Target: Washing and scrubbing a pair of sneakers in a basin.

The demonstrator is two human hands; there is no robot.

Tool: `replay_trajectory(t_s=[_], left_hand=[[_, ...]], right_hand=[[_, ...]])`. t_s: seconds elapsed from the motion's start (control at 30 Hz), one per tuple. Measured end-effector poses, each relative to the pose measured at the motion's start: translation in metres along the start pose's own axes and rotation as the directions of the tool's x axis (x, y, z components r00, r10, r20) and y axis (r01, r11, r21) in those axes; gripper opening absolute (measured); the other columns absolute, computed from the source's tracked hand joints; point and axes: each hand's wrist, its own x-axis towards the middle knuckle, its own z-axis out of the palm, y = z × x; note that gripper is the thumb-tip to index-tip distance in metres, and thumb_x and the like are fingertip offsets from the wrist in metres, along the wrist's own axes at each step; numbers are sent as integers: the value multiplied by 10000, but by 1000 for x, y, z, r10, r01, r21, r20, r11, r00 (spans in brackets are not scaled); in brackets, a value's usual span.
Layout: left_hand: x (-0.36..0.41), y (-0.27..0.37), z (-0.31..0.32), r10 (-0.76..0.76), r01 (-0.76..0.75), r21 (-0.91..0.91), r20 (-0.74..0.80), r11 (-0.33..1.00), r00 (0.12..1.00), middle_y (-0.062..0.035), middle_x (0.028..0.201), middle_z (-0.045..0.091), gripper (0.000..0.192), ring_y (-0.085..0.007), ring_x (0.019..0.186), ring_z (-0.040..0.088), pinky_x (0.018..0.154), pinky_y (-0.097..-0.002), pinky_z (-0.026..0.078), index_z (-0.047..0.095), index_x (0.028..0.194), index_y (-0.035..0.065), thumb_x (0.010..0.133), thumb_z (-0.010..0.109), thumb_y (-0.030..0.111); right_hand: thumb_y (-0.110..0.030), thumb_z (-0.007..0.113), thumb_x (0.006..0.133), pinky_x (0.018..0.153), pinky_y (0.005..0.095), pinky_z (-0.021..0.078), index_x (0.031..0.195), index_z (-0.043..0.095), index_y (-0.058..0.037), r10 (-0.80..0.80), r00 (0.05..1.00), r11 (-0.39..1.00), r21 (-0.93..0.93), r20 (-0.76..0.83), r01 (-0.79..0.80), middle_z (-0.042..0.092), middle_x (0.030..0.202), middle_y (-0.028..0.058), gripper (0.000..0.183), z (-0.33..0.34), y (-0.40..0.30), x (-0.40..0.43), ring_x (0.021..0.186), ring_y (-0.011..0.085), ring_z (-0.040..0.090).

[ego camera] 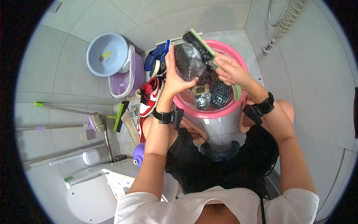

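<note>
A dark shoe (188, 62), streaked with white suds, is gripped by my left hand (176, 77) above a pink basin (208, 115). My right hand (230, 70) holds a green-handled scrub brush (199, 44); its black bristles face the shoe and are close to it or touching it. Dark laces hang from the shoe's right side. In the basin's water lies a second dark object (220, 93) with a patterned surface, apparently a shoe sole up. Beside it is a gold and silver item (202, 96), whose kind I cannot tell.
To the left stand red-and-white sneakers (151, 98), blue slippers (153, 56) and a purple bucket (137, 72) with a light-blue basin (107, 53) on it. A green squeegee (119, 116) leans nearby. A toilet (89, 198) is at lower left; a coiled hose (291, 16) hangs at upper right.
</note>
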Motion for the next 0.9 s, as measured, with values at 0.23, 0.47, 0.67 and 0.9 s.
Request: replay_trajectory(t_s=[0.23,0.47,0.67,0.9], left_hand=[[-3,-7,-1,-20,39,-148,130,988,991,-184,1320,306,1217,-294,1234,336,1041,-372,269,76,1429,30,452,786,184],[-2,-8,-2,12,48,-285,205,957,979,-169,1404,253,1241,-253,1263,322,1057,-351,243,-7,1430,26,477,776,157],[-2,1,2,-26,94,-372,182,924,983,-185,1440,185,1256,-260,1310,257,1078,-350,192,-12,1426,13,475,789,193],[0,6,1,-31,98,-451,154,887,988,-194,1355,305,1299,-277,1237,360,1045,-363,258,-75,1426,49,490,802,249]], right_hand=[[-289,422,962,338,187,238,1379,349,-201,25,1000,992,-124,-15,-27,255,500,-95,432,0,-7,0,372,25,274],[-312,425,959,324,176,221,1365,364,-193,33,998,995,-95,60,-27,277,504,-93,427,1,-14,-3,363,26,269],[-313,435,955,324,178,218,1370,357,-174,119,993,939,-324,-20,-119,279,510,-93,444,-16,-4,5,370,23,274],[-281,434,955,333,196,279,1346,408,-170,96,995,919,-383,-16,-95,319,518,-81,407,-41,26,21,377,29,314]])
